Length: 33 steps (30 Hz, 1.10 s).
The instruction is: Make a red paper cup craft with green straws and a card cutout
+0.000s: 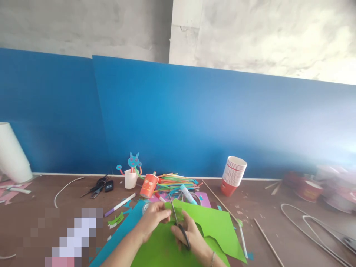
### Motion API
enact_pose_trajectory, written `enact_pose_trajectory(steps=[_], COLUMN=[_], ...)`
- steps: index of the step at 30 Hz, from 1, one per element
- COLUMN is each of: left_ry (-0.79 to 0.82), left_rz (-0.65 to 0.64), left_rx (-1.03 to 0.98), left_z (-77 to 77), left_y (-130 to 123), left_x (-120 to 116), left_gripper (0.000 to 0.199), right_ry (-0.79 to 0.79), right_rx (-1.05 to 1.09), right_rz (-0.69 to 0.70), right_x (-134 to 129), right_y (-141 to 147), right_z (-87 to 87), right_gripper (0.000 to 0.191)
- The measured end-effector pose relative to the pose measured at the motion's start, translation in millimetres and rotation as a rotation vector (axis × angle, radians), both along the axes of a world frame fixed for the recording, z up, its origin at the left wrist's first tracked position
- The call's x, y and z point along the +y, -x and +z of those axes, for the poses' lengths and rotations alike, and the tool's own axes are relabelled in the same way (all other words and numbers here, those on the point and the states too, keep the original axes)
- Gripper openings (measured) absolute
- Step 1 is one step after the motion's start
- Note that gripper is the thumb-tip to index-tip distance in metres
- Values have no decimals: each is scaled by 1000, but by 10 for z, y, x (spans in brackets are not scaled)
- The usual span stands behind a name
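My right hand (pixel 188 230) grips a pair of scissors (pixel 180 227) by the dark handle, its blades pointing up and away from me. My left hand (pixel 155 218) pinches a small piece of green paper (pixel 175 210) beside the blades. Whether the blades are closed on the paper I cannot tell. Below both hands lie larger green paper sheets (pixel 219 218), one with a wavy cut edge. A blue sheet (pixel 119 237) sticks out under them on the left. A glue stick (pixel 188 194) lies just beyond, next to a roll of tape (pixel 197 199).
Colored paper strips (pixel 175 182) are heaped at the back. Beside them are an orange cup (pixel 149 185) and a white cup (pixel 130 179) with a blue paper figure. Stacked cups (pixel 233 176) stand right. A marker (pixel 120 205), pliers (pixel 97 184) and wooden sticks (pixel 268 241) lie around.
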State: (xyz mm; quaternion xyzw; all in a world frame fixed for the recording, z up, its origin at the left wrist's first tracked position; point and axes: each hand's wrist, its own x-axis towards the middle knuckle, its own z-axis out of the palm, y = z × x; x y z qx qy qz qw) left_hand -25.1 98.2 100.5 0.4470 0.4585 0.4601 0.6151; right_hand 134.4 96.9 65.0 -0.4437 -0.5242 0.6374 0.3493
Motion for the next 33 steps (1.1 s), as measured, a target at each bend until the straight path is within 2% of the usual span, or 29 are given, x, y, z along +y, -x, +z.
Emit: enact_pose_trajectory(steps=[2,6,9,16,22,33], left_ry=[7,2,7,-16,-28,-28], left_rz=[-7,-27,-32,55,25,20], left_rx=[3,12,11,52,79,106], left_z=[-7,-4,8,-33,-58,-11], left_y=[7,37,52,29,12,40], left_x=[4,18,20,41,42,26], left_gripper=[18,20,20,22,19,21], right_ry=[0,-24,-48,-34,-42,-78], right_rx=[4,-28,-43,-29,1,-38], right_rz=[-5,26,62,76,83,85], right_x=[0,15,29,22,19,36], right_y=[3,6,3,-18,-20,-13], right_z=[-18,-11,20,68,24,16], right_gripper=[102,79,70,72,74,62])
